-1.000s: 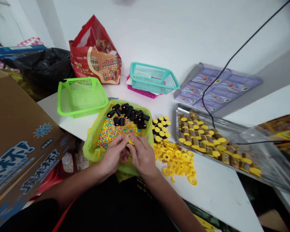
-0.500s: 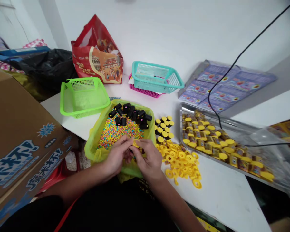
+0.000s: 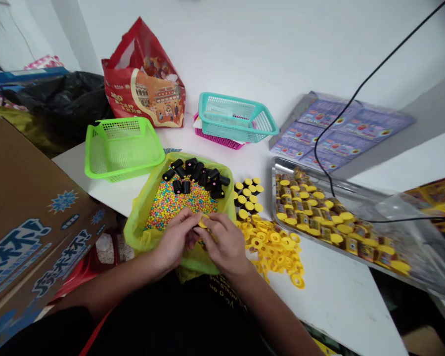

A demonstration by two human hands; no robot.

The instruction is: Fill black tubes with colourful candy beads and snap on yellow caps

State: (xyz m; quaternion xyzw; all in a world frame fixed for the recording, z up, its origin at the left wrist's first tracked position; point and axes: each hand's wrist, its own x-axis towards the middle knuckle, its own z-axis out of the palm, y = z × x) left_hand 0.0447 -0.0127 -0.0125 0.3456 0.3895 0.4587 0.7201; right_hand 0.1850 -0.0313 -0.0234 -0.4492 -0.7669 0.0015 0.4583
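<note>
My left hand [image 3: 176,237] and my right hand [image 3: 224,242] meet over the near rim of a basket lined with a yellow-green bag [image 3: 141,222]. Together their fingertips pinch a small black tube with a yellow cap [image 3: 202,222]. The basket holds small multicoloured candy beads [image 3: 178,200] and, at its far side, several loose black tubes [image 3: 196,173]. A heap of yellow ring caps [image 3: 274,244] lies just right of my right hand. Several capped tubes [image 3: 247,194] stand beyond the heap.
A metal tray [image 3: 282,165] at the right holds several labelled, yellow-capped tubes. A green basket [image 3: 122,148], a teal basket [image 3: 235,116] on a pink one, a red bag [image 3: 143,81], purple card sheets [image 3: 333,133], a black cable [image 3: 356,89] and a cardboard box [image 3: 25,207] stand around.
Both hands stay together over the basket's near edge, fingers working the small capped piece. The view shifts slightly; nothing else moves.
</note>
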